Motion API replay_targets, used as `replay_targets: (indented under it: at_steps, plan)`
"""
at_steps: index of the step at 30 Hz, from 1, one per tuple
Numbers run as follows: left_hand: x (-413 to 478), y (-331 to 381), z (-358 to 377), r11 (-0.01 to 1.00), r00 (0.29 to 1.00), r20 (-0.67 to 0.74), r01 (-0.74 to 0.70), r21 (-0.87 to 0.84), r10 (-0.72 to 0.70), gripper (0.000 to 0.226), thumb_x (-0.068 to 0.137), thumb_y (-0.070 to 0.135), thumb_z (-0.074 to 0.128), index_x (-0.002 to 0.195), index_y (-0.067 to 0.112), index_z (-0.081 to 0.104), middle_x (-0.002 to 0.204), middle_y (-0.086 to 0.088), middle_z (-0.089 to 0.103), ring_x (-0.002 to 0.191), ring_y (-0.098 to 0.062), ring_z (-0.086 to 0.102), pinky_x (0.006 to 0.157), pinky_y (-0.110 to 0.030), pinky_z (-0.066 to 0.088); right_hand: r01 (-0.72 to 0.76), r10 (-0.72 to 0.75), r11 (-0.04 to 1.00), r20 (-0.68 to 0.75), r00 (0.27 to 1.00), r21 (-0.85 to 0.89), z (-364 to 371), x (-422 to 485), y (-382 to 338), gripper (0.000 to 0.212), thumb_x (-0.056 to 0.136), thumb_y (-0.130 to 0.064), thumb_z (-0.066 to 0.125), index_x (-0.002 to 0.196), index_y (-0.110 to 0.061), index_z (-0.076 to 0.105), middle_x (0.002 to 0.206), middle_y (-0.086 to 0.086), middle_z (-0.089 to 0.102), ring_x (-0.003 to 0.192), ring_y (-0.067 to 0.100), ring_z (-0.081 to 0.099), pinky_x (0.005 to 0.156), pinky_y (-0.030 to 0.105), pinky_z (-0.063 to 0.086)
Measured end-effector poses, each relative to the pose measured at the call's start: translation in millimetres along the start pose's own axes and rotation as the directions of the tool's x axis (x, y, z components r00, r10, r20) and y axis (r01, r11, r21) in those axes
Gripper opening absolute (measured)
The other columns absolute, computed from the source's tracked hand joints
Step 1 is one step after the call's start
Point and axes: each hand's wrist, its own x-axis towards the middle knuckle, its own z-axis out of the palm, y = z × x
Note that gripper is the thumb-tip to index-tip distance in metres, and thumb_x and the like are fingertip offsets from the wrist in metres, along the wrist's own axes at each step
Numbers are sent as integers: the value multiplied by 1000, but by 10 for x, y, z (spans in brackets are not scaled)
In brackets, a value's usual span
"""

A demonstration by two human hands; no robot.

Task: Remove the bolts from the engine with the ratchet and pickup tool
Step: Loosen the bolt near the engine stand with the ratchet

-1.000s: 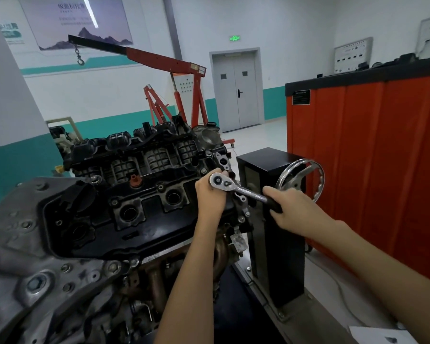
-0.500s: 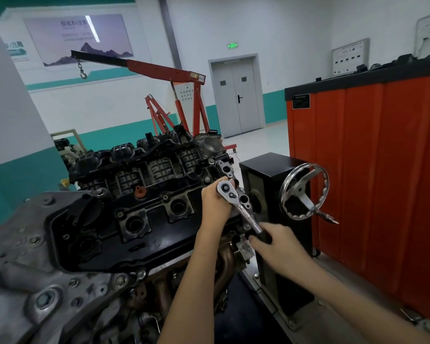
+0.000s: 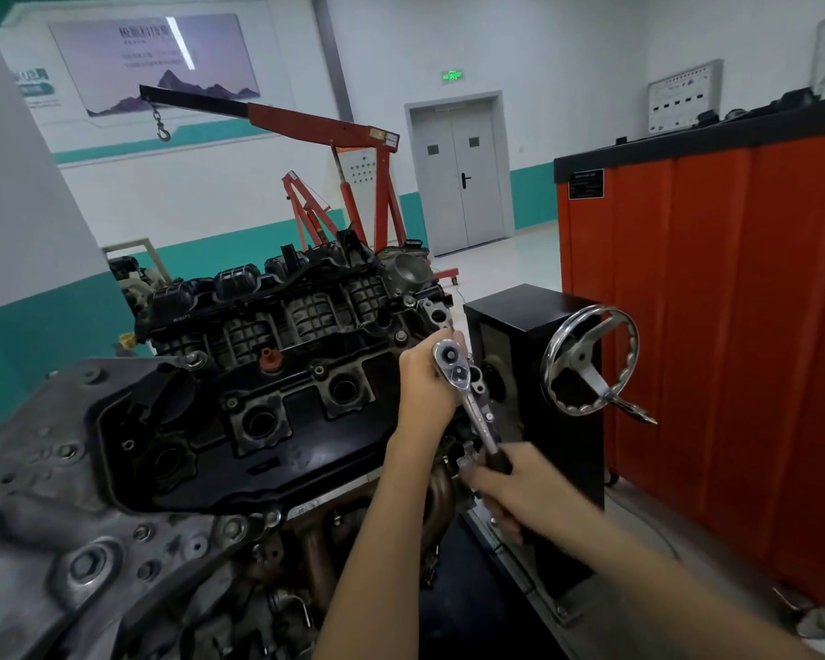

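Note:
A dirty engine (image 3: 267, 402) with a black valve cover sits on a stand in front of me. The chrome ratchet (image 3: 467, 397) stands at the cover's right end, head up, handle slanting down to the right. My left hand (image 3: 425, 388) wraps around the ratchet's head from the left and steadies it on the engine. My right hand (image 3: 520, 483) grips the black handle end low down. The bolt under the ratchet head is hidden. No pickup tool is in view.
A black stand column (image 3: 534, 373) with a chrome handwheel (image 3: 591, 369) is close to the right of my hands. An orange cabinet (image 3: 715, 326) lies beyond it. A red engine hoist (image 3: 353, 183) stands behind the engine, with grey doors (image 3: 463, 178) at the far wall.
My right hand has swung the ratchet handle down and toward me, from pointing right at the handwheel to slanting steeply down. My left hand stayed on the ratchet head.

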Motion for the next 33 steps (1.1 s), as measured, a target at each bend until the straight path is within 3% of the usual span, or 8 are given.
replay_targets:
  at_steps: [4, 7, 11, 14, 20, 25, 29, 33]
  plan:
    - [-10, 24, 6, 1000, 1000, 7, -19, -1, 19, 59, 84, -9, 50, 49, 36, 35, 47, 13, 34, 49, -1, 26, 50, -14, 22, -42, 46, 979, -15, 999, 199, 205, -22, 33, 25, 90, -4, 50, 68, -11, 40, 41, 0, 33, 29, 13, 28, 33, 19, 24]
    - [1, 8, -63, 999, 1000, 28, -11, 39, 10, 60, 88, -3, 57, 50, 33, 27, 44, 13, 32, 46, -2, 26, 48, -13, 22, -11, 4, 978, -33, 999, -211, -169, 91, -1, 24, 89, -10, 56, 68, -12, 47, 47, -3, 42, 32, 5, 36, 33, 20, 30]
    - [50, 4, -107, 994, 996, 82, 20, 107, -29, 58, 92, 3, 59, 49, 25, 28, 41, 12, 31, 43, -3, 27, 47, -13, 22, 135, -190, 635, 16, 982, -760, -898, 334, -350, 23, 87, -20, 60, 67, -25, 50, 62, -2, 54, 51, 9, 51, 45, 17, 36]
    - [48, 19, -84, 997, 998, 34, 60, 42, -61, 54, 91, -1, 57, 51, 21, 27, 44, 12, 29, 48, -4, 23, 49, -18, 19, 134, -307, 442, -9, 952, -887, -1051, 434, -537, 30, 83, -27, 62, 59, -26, 44, 61, -2, 51, 53, 13, 50, 47, 22, 30]
    - [16, -2, 53, 997, 994, -72, 75, -25, -76, 60, 95, 1, 53, 50, 31, 28, 42, 13, 29, 44, -2, 24, 47, -15, 21, 99, -129, 949, -83, 988, -298, -249, 11, 41, 8, 86, -10, 62, 81, -4, 59, 58, -1, 51, 39, 0, 42, 41, 16, 34]
    - [42, -7, 35, 996, 996, -52, 76, -45, -78, 58, 92, -5, 55, 54, 25, 24, 46, 13, 25, 48, -2, 21, 50, -18, 20, 61, -58, 985, -26, 998, 159, 289, -93, 76, 21, 86, -1, 52, 70, -14, 46, 47, 0, 41, 36, 13, 37, 36, 23, 33]
    - [54, -7, -16, 997, 997, 19, 76, 26, -76, 61, 91, -3, 56, 47, 28, 26, 43, 12, 27, 46, -3, 23, 48, -19, 21, 37, -69, 930, -76, 995, -365, -228, 72, 19, 26, 85, -9, 61, 63, -17, 50, 50, -5, 46, 39, 5, 42, 38, 17, 35]
    - [53, 20, -25, 995, 996, 60, 65, 73, -69, 55, 91, 0, 59, 49, 21, 29, 46, 12, 28, 46, -3, 25, 48, -15, 21, 85, -206, 602, -51, 977, -794, -922, 300, -336, 13, 86, -21, 61, 74, -23, 56, 68, -1, 56, 59, 12, 56, 49, 24, 45]
